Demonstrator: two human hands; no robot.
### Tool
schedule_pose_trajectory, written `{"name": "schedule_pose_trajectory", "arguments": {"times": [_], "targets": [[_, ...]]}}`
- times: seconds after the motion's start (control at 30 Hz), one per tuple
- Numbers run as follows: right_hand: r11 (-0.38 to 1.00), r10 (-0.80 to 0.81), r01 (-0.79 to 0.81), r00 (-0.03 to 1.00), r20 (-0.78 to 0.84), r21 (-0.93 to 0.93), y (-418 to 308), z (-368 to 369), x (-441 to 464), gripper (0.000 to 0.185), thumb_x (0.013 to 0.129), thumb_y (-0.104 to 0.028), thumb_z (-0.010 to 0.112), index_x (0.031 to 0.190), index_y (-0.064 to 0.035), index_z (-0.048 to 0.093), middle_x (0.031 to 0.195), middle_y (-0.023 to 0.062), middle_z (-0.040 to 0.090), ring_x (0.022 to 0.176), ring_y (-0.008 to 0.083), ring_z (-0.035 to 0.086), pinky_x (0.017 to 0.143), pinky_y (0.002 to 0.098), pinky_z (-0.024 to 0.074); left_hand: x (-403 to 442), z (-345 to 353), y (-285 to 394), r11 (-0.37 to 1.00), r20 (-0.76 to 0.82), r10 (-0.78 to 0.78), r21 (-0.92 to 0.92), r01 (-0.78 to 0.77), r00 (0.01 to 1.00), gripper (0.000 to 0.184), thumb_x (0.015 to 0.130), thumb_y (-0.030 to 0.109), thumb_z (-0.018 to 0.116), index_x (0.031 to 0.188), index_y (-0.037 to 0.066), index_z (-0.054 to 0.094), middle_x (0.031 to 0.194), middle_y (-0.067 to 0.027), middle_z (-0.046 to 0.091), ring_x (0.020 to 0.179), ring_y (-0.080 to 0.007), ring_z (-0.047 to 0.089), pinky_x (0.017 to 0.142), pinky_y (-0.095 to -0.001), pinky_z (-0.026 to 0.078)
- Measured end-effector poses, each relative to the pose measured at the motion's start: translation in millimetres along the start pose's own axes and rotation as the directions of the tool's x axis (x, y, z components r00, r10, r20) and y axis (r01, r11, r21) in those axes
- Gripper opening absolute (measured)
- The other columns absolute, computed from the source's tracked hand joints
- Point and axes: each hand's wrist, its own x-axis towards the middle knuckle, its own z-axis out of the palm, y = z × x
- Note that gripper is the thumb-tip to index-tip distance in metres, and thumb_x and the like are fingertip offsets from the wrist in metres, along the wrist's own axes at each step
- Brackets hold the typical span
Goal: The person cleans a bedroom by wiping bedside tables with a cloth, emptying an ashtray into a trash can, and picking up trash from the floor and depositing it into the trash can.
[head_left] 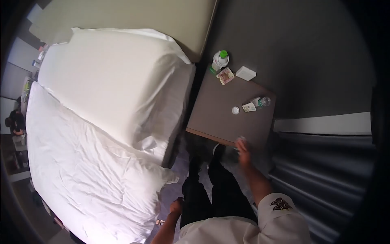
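Left hand: low beside the left thigh, between leg and bed; finger state cannot be told, too small and dim. Right hand: forward, at front edge of nightstand; contact unclear. Its fingers close together; pale patch at the tips, too blurred to tell whether anything is pinched. Nightstand stands ahead, right of the bed. On its top, nearest the right hand: white disc, flat, just beside clear bottle; whether that bottle is upright or lying cannot be told. Farther back: packet, white box to its right, green-capped bottle, upright, behind the packet. Beyond: dark wall.
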Motion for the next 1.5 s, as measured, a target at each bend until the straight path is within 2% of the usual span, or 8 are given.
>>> {"name": "schedule_pose_trajectory", "arguments": {"times": [0.1, 0.33, 0.57, 0.8, 1.13, 1.27, 1.47, 1.5], "targets": [[0.926, -0.169, 0.109, 0.976, -0.138, -0.361, 87, -54, -65, 0.039, 0.099, -0.018, 0.034, 0.133, -0.0047, 0.049, 0.136, 0.0126, 0.048, 0.127, 0.0295, 0.044, 0.108, 0.0401, 0.0314, -16, 7, -7, 0.999, -0.045, 0.041, -0.003, -0.041, 0.998, 0.037, 0.089, 0.033, 0.043, 0.118, 0.014, 0.057, 0.110, -0.0203, 0.063, 0.103, -0.0380, 0.061, 0.086, -0.0466, 0.049], [0.866, 0.415, -0.292, 0.873, 0.255, -0.407, 62, -187, -124, 0.033, 0.094, -0.015, 0.041, 0.123, -0.0051, 0.052, 0.123, 0.0128, 0.053, 0.115, 0.0295, 0.049, 0.099, 0.0409, 0.0367, -56, 56, -41, 0.998, -0.100, -0.031, -0.054, 0.026, 0.994, 0.036, 0.089, 0.030, 0.046, 0.114, 0.009, 0.059, 0.107, -0.0214, 0.064, 0.100, -0.0385, 0.062, 0.085, -0.0472, 0.049], [0.879, 0.465, -0.304, 0.717, 0.520, -0.366, 34, -235, -203, 0.026, 0.088, -0.013, 0.048, 0.113, -0.0055, 0.056, 0.111, 0.0130, 0.058, 0.103, 0.0296, 0.055, 0.089, 0.0416, 0.0420, -99, 129, -40, 0.968, -0.063, -0.180, -0.190, 0.165, 0.982, 0.035, 0.086, 0.029, 0.049, 0.110, 0.007, 0.063, 0.111, -0.0223, 0.062, 0.105, -0.0388, 0.059, 0.087, -0.0461, 0.048], [0.969, 0.225, -0.090, 0.706, 0.671, -0.231, 14, -229, -172, 0.020, 0.083, -0.010, 0.055, 0.102, -0.0059, 0.059, 0.098, 0.0132, 0.063, 0.091, 0.0296, 0.060, 0.080, 0.0424, 0.0474, -122, 282, -42, 0.666, -0.293, -0.446, -0.740, 0.095, 0.846, 0.033, 0.082, 0.029, 0.057, 0.103, 0.006, 0.066, 0.106, -0.0210, 0.065, 0.101, -0.0371, 0.062, 0.085, -0.0432, 0.049], [0.988, -0.145, 0.138, 0.651, 0.745, 0.071, -122, -131, -110, 0.029, 0.073, -0.001, 0.062, 0.101, -0.0056, 0.062, 0.093, 0.0168, 0.066, 0.087, 0.0313, 0.065, 0.078, 0.0387, 0.0515, -206, 432, -46, 0.355, -0.180, -0.695, -0.927, 0.116, 0.696, 0.029, 0.082, 0.026, 0.060, 0.097, 0.002, 0.066, 0.102, -0.0228, 0.065, 0.096, -0.0381, 0.063, 0.079, -0.0462, 0.051], [0.920, -0.125, 0.379, 0.524, 0.843, -0.099, -201, -92, -141, 0.034, 0.072, -0.003, 0.064, 0.106, -0.0067, 0.062, 0.098, 0.0190, 0.066, 0.093, 0.0320, 0.065, 0.081, 0.0384, 0.0517, -226, 502, -77, 0.246, -0.112, -0.726, -0.963, 0.105, 0.678, 0.031, 0.083, 0.028, 0.059, 0.098, 0.002, 0.066, 0.100, -0.0235, 0.064, 0.094, -0.0388, 0.063, 0.077, -0.0468, 0.051], [0.792, -0.124, 0.599, 0.345, 0.931, -0.116, -305, -16, -231, 0.029, 0.075, -0.009, 0.062, 0.103, -0.0067, 0.066, 0.101, 0.0185, 0.066, 0.096, 0.0343, 0.064, 0.086, 0.0398, 0.0508, -263, 566, -159, 0.405, -0.016, -0.630, -0.860, 0.310, 0.777, 0.034, 0.084, 0.032, 0.057, 0.098, 0.002, 0.065, 0.096, -0.0239, 0.064, 0.090, -0.0397, 0.063, 0.077, -0.0484, 0.050], [0.773, -0.132, 0.626, 0.313, 0.940, -0.100, -333, -7, -251, 0.029, 0.075, -0.009, 0.062, 0.103, -0.0067, 0.066, 0.101, 0.0185, 0.066, 0.096, 0.0343, 0.064, 0.086, 0.0398, 0.0508, -262, 588, -177, 0.405, -0.147, -0.724, -0.882, 0.242, 0.674, 0.034, 0.084, 0.032, 0.057, 0.095, 0.000, 0.066, 0.094, -0.0245, 0.064, 0.089, -0.0399, 0.063, 0.078, -0.0482, 0.049]]}}
